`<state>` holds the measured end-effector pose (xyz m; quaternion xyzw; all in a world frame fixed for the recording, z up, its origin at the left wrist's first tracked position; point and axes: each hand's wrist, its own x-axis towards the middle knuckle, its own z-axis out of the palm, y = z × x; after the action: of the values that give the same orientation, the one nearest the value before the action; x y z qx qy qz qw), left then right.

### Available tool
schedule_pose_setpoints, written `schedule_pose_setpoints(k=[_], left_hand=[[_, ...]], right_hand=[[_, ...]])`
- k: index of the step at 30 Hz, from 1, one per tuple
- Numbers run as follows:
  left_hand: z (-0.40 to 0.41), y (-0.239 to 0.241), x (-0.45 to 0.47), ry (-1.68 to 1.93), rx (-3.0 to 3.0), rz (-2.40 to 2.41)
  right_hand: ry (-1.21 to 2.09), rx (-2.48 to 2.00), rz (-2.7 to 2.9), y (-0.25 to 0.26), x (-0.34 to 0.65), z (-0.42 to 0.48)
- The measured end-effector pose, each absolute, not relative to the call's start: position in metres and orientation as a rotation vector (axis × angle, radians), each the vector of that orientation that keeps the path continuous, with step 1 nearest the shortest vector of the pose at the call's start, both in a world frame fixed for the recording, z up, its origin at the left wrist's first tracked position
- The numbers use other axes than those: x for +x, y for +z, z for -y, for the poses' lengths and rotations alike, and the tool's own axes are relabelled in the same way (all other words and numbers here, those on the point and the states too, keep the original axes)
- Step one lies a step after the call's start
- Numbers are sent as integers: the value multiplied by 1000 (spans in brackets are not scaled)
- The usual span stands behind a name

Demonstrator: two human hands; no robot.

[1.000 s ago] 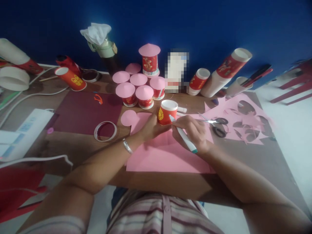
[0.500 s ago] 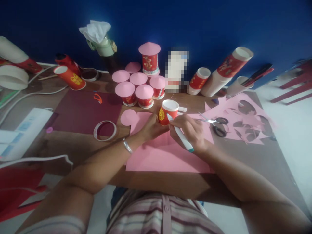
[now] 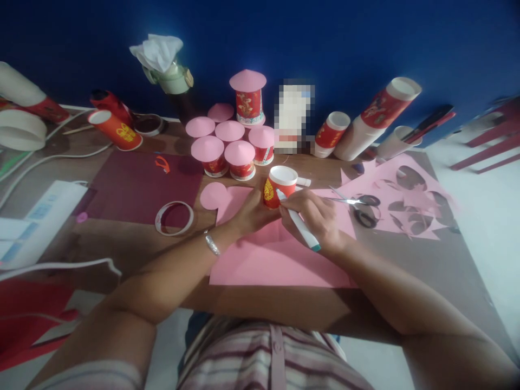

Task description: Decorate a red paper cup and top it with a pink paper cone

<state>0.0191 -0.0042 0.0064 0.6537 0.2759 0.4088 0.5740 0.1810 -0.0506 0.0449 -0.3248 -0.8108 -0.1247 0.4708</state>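
My left hand (image 3: 258,210) is closed around the left and lower side of a red paper cup (image 3: 287,186) with a yellow print, its open white mouth facing up. In my right hand (image 3: 314,216) I grip a white marker (image 3: 303,230) with a green end, slanting down toward me. The marker's tip meets or nearly meets the front of the cup; I cannot tell whether it touches. Beneath both hands lies a large pink paper sheet (image 3: 280,265). A pink paper disc (image 3: 214,195) rests at its upper left corner, and scissors (image 3: 363,201) lie right of my right hand.
Several red cups with pink cone tops (image 3: 239,154) stand behind the hands. Pink paper scraps (image 3: 410,200) spread at the right, before stacked cups (image 3: 376,119). A tape roll (image 3: 174,218) lies on the left near a dark red sheet (image 3: 142,189). A bottle (image 3: 173,81) stands behind.
The whole view has shifted very slightly. Both hands keep their hold on the cup and the marker, with the marker tip still at the cup's front.
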Motion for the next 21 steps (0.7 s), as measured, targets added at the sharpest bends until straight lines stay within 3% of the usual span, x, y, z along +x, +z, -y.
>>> schedule_pose_setpoints(k=[21], left_hand=[[5, 18, 13, 925, 1453, -714]], right_hand=[[-200, -933, 2025, 61, 191, 55]])
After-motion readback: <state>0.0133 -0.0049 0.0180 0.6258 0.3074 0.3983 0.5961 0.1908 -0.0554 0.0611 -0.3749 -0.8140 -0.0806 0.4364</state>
